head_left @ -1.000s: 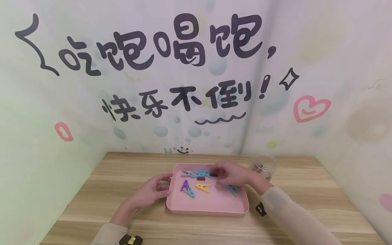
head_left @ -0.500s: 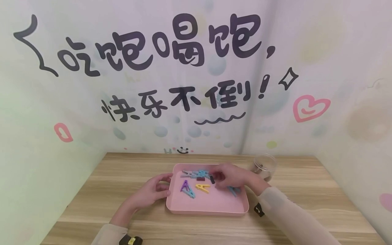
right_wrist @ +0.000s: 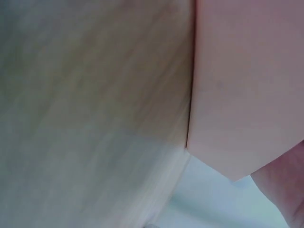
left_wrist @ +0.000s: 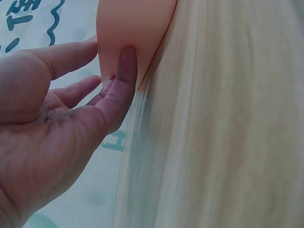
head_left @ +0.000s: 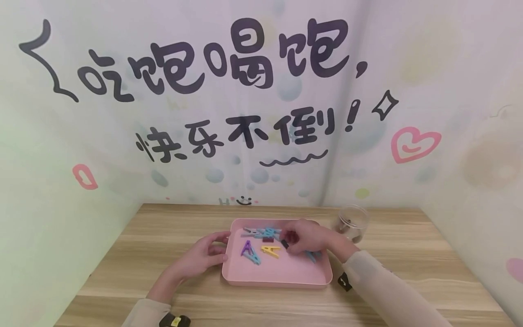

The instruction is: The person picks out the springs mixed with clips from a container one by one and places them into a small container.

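A pink tray (head_left: 282,272) lies on the table, holding light blue clothespins (head_left: 267,232), a yellow clothespin (head_left: 270,250), a purple clothespin (head_left: 247,248) and a small dark red block (head_left: 268,239). My left hand (head_left: 204,256) rests its fingertips against the tray's left wall; in the left wrist view, the fingers (left_wrist: 126,66) touch the outside of that wall. Over the tray's right half, my right hand (head_left: 306,236) pinches a small black block (head_left: 284,244), partly hidden by the fingers. Below that hand lies another blue clothespin (head_left: 312,255). The right wrist view shows mostly the tray's outer wall (right_wrist: 247,85).
A clear round jar (head_left: 352,220) with dark things inside stands behind the right forearm. The wooden table (head_left: 135,254) meets a printed wall covering (head_left: 245,181) at the back and sides.
My right hand has shifted slightly toward me over the tray, and the black block has tilted and come nearer with it. The left hand and tray have stayed put.
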`<state>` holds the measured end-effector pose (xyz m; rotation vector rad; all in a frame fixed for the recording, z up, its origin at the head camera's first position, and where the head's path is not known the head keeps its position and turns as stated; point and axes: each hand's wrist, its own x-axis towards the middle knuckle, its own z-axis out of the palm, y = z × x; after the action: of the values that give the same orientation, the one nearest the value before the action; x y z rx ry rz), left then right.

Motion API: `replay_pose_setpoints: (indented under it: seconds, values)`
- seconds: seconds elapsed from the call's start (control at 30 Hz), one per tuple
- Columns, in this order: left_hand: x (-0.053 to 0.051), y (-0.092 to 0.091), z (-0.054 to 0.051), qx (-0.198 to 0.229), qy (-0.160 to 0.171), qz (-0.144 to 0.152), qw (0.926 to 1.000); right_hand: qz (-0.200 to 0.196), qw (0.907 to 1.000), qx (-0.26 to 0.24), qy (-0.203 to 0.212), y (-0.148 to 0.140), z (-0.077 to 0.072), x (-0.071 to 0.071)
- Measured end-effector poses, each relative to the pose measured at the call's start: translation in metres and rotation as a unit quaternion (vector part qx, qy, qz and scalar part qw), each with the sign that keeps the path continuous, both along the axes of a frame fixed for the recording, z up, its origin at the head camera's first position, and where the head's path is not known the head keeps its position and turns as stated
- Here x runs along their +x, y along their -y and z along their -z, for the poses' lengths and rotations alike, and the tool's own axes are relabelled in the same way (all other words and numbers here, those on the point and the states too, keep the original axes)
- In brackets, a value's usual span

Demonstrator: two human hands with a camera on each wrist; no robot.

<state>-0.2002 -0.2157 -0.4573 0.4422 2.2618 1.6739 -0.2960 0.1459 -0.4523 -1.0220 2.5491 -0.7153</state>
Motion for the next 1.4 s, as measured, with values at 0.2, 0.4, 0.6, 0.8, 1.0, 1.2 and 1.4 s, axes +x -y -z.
replay_pose_setpoints:
  seconds: [0.2, 0.4, 0.6, 0.8, 1.0, 1.2, 1.4]
  values:
    - [0.0, -0.001, -0.001, -0.004, 0.001, -0.002, 1.0, -0.01, 0.9999, -0.004, -0.004, -0.003, -0.002, 0.001]
    - [-0.002, 0.0, 0.001, -0.002, -0.003, 0.002, 1.0, -0.037, 0.9985, -0.039, 0.009, -0.007, -0.008, 0.001]
    - [-0.002, 0.001, 0.001, 0.005, -0.007, 0.006, 0.9999, -0.045, 0.9972, -0.059, 0.009, -0.012, -0.016, 0.004]
    - [-0.002, 0.001, 0.0, 0.003, -0.008, 0.004, 1.0, -0.039, 0.9974, -0.061, -0.001, -0.018, -0.024, 0.009]
    - [-0.002, 0.001, 0.001, 0.002, -0.006, 0.004, 1.0, -0.047, 0.9956, -0.08, -0.013, -0.026, -0.03, 0.011]
    - [-0.002, 0.002, 0.002, 0.006, -0.006, 0.007, 0.9999, -0.042, 0.9945, -0.094, -0.015, -0.037, -0.033, 0.013]
    - [-0.002, 0.002, 0.001, 0.002, -0.005, 0.007, 1.0, -0.015, 0.9953, -0.095, -0.013, -0.049, -0.041, 0.017]
